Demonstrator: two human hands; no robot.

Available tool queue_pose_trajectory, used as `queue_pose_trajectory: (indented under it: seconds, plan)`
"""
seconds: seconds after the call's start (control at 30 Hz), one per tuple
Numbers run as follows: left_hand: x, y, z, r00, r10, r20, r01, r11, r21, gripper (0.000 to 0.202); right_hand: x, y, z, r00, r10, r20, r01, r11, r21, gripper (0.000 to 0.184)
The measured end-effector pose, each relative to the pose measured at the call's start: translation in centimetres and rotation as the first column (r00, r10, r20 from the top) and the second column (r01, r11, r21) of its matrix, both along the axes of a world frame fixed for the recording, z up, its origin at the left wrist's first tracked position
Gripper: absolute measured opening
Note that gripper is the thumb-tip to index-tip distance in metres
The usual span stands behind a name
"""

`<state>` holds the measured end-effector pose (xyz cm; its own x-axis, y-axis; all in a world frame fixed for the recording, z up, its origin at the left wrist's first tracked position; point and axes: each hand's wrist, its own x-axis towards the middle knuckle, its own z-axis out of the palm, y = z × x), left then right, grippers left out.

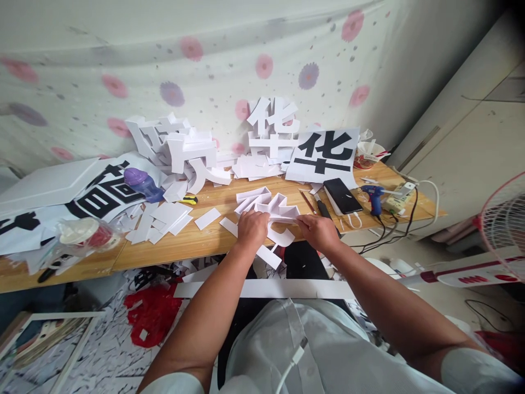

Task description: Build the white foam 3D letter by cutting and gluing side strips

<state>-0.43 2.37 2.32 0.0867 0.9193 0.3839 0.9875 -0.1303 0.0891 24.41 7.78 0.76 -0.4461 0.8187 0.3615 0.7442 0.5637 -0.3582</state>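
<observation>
Both my hands rest at the front edge of a wooden table (188, 241), closed on a white foam-board letter piece (274, 207) built from thin upright strips. My left hand (253, 228) grips its left side, fingers curled over the strips. My right hand (318, 230) pinches the right end of a white strip on that piece. Loose white strips (207, 218) lie flat to the left of my hands. A long white strip (266, 288) lies across my lap below the table edge.
A black phone (343, 195), a blue glue gun (373, 197), a power strip (397, 200) and a knife (324, 208) lie to the right. Stacked white characters (184, 150) and printed sheets (328, 155) stand at the back. A purple bottle (141, 183) and tape rolls (86, 232) sit left. A fan (502, 227) stands right.
</observation>
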Motion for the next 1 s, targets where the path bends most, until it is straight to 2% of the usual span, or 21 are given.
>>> queue_pose_trajectory:
  seconds: [0.13, 0.27, 0.33, 0.4, 0.47, 0.5, 0.57, 0.63, 0.73, 0.87, 1.0]
  plan:
    - [0.2, 0.0, 0.6, 1.000, -0.004, 0.010, 0.004, 1.000, 0.006, 0.022, -0.3, 0.3, 1.0, 1.000, 0.026, 0.016, -0.026, 0.999, 0.018, 0.034]
    - [0.1, -1.0, 2.3, 0.999, -0.008, 0.042, 0.007, 1.000, 0.024, 0.024, -0.1, 0.0, 2.5, 0.998, 0.026, -0.056, -0.024, 0.999, 0.026, 0.033]
    - [-0.1, -2.5, 3.5, 0.998, -0.034, 0.061, 0.032, 0.999, 0.041, 0.026, 0.5, -1.1, 3.4, 0.984, 0.068, -0.163, -0.065, 0.998, 0.029, 0.032]
    - [-0.3, -4.9, 4.6, 0.992, -0.111, 0.060, 0.109, 0.993, 0.038, 0.030, 1.6, -3.2, 4.0, 0.942, 0.167, -0.291, -0.176, 0.984, -0.005, 0.029]
    - [-0.1, -7.9, 5.3, 0.980, -0.183, 0.078, 0.184, 0.983, -0.007, 0.031, 2.7, -5.9, 4.0, 0.880, 0.272, -0.389, -0.328, 0.941, -0.085, 0.022]
    - [0.1, -9.4, 5.3, 0.976, -0.192, 0.101, 0.196, 0.980, -0.031, 0.030, 3.2, -7.4, 3.7, 0.851, 0.323, -0.414, -0.411, 0.900, -0.145, 0.018]
    - [0.7, -12.3, 4.9, 0.967, -0.197, 0.161, 0.216, 0.970, -0.112, 0.031, 4.0, -10.0, 2.7, 0.819, 0.357, -0.449, -0.501, 0.827, -0.255, 0.019]
    - [1.5, -14.6, 3.8, 0.963, -0.171, 0.208, 0.214, 0.956, -0.203, 0.033, 4.4, -11.9, 1.7, 0.825, 0.321, -0.464, -0.503, 0.792, -0.346, 0.020]
    - [2.5, -16.9, 1.6, 0.955, -0.082, 0.286, 0.175, 0.933, -0.315, 0.031, 4.5, -13.1, 0.8, 0.861, 0.262, -0.436, -0.466, 0.750, -0.469, 0.021]
    - [3.1, -18.0, -0.4, 0.936, 0.034, 0.349, 0.138, 0.879, -0.456, 0.025, 4.3, -13.0, 0.6, 0.869, 0.323, -0.374, -0.484, 0.713, -0.507, 0.026]
    - [3.6, -17.3, -0.3, 0.932, 0.067, 0.355, 0.153, 0.816, -0.557, 0.016, 3.9, -12.5, 0.4, 0.860, 0.355, -0.365, -0.503, 0.710, -0.493, 0.028]
